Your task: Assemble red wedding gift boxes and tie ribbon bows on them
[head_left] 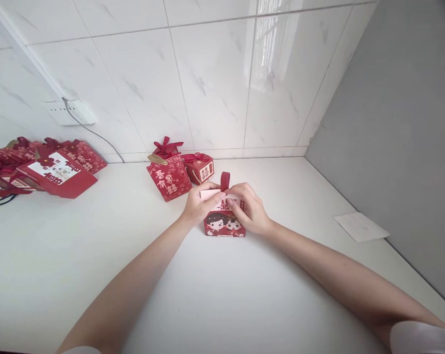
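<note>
A small red gift box [222,227] with two cartoon figures on its front stands on the white table between my hands. My left hand [204,204] grips its upper left edge, thumb at the front beside a pale flap [208,194]. At the upper right, my right hand [252,209] holds the box with its fingers bent over the top and its thumb against the front. A dark red ribbon loop [225,181] rises from the middle of the top, between the fingertips of both hands. The fingers cover part of the box's top.
Behind my left hand stand a red gift bag [169,178] and a red box with a bow [200,167]. Several red gift packages [60,172] lie at the far left, below a wall socket [69,113] with a cable. A white paper [361,226] lies by the grey panel [399,147].
</note>
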Motion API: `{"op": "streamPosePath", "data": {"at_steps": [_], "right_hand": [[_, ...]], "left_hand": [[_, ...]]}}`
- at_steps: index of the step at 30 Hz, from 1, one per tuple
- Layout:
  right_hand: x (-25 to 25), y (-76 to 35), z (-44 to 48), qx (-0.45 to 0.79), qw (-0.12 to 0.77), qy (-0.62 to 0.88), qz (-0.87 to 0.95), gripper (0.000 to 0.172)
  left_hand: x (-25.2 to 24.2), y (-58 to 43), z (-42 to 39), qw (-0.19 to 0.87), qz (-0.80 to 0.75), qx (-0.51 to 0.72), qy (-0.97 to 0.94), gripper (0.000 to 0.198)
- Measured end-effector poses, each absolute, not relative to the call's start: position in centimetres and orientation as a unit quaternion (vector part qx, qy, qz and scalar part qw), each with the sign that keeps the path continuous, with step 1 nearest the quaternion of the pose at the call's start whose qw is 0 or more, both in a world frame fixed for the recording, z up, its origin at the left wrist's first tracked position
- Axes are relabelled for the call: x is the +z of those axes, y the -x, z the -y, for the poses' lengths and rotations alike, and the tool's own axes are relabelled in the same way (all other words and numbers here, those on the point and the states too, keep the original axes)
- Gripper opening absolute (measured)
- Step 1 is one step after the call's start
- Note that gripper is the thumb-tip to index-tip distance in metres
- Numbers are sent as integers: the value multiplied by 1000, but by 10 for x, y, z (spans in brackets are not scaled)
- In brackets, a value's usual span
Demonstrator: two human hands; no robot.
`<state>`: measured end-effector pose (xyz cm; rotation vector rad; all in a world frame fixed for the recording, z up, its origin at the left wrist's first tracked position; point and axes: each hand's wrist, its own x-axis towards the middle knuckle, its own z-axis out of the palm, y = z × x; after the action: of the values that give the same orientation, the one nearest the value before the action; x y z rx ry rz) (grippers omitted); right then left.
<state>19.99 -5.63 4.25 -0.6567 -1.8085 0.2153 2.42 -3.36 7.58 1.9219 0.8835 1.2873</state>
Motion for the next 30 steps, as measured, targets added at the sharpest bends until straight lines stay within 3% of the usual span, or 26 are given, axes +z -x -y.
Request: {"op": "streamPosePath", "data": {"at_steps": [5, 8, 21, 30], "right_hand": [[58, -201, 62, 149, 586, 329, 725, 16], [67, -203, 62, 164, 555, 359, 733, 10], [88, -209, 66, 136, 463, 378, 790, 17], [88, -208, 60, 387, 484, 378, 688, 26]], "left_hand": [[95, -16, 31, 331, -374, 415, -760, 21], [100, -14, 32, 338, -390, 383, -766, 19], [103, -15, 40, 312, -369, 349, -803, 23], [84, -20, 38, 316, -348, 407, -783, 24]]}}
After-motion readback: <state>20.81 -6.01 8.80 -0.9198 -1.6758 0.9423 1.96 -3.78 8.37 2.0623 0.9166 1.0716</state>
